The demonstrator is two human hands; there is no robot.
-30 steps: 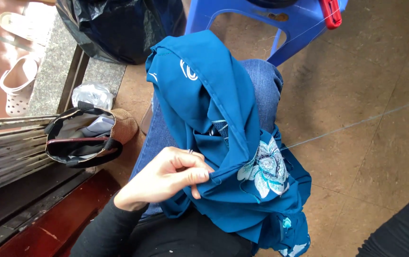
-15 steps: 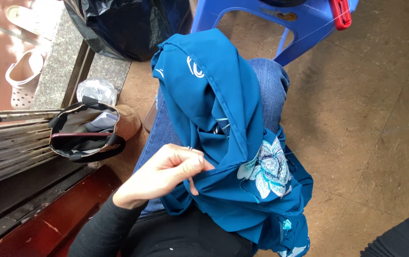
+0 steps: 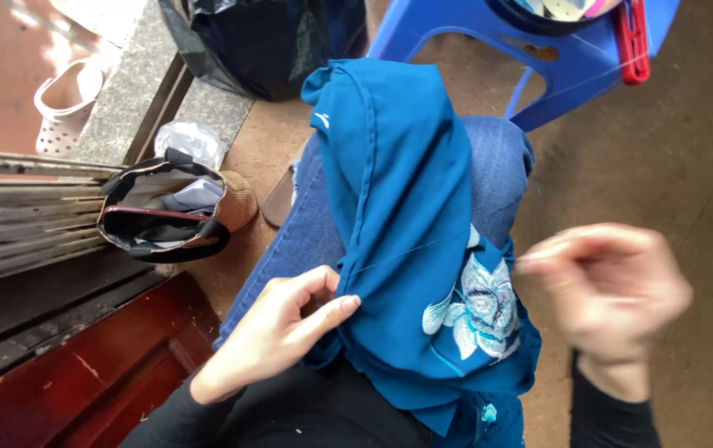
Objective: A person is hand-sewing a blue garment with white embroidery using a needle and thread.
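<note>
left fingers (image 3: 336, 309) pinch blue garment (image 3: 398, 207); open bag (image 3: 166, 217) holds papers.

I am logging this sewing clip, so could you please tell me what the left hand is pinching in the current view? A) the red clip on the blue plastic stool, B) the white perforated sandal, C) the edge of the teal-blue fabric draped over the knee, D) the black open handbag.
C: the left hand pinches the edge of the teal-blue fabric on the lap, a thin thread running from there toward the blurred right hand.
</note>
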